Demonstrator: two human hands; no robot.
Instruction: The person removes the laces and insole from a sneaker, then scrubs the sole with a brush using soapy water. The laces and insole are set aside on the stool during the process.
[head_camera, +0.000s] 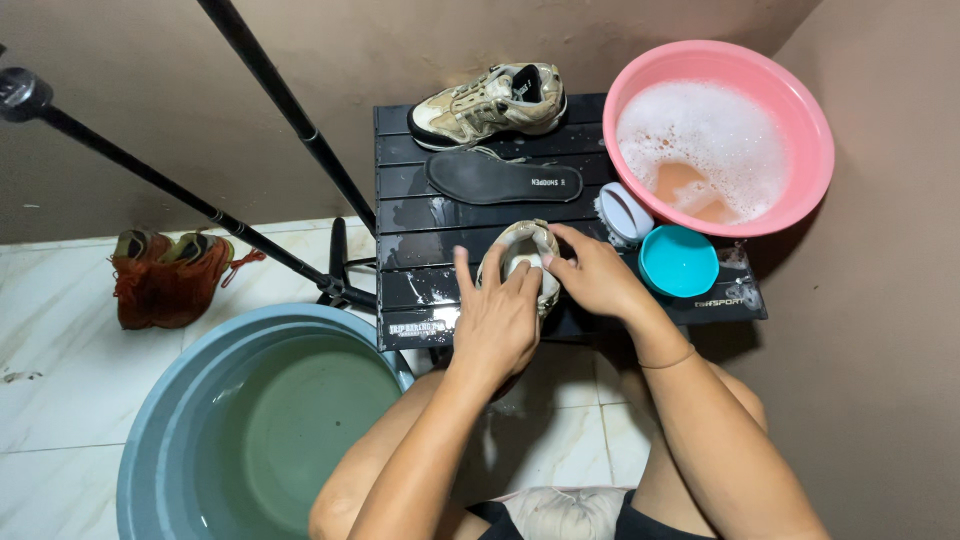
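Observation:
A wet beige sneaker (522, 243) stands on the black slatted table (415, 215), toe pointing away from me. My left hand (497, 322) wraps its near left side, fingers over the collar. My right hand (592, 275) grips its right side, fingers on the opening's rim. Behind it lies a black insole (503, 179), and the matching beige sneaker (490, 103) sits at the table's far edge.
A pink basin (815, 170) of soapy brownish water stands at the right, with a white scrub brush (625, 213) and a small teal bowl (679, 262) beside it. A large blue tub (180, 410) of water sits on the tiled floor at left, near orange-brown shoes (165, 275) and black tripod legs (290, 105).

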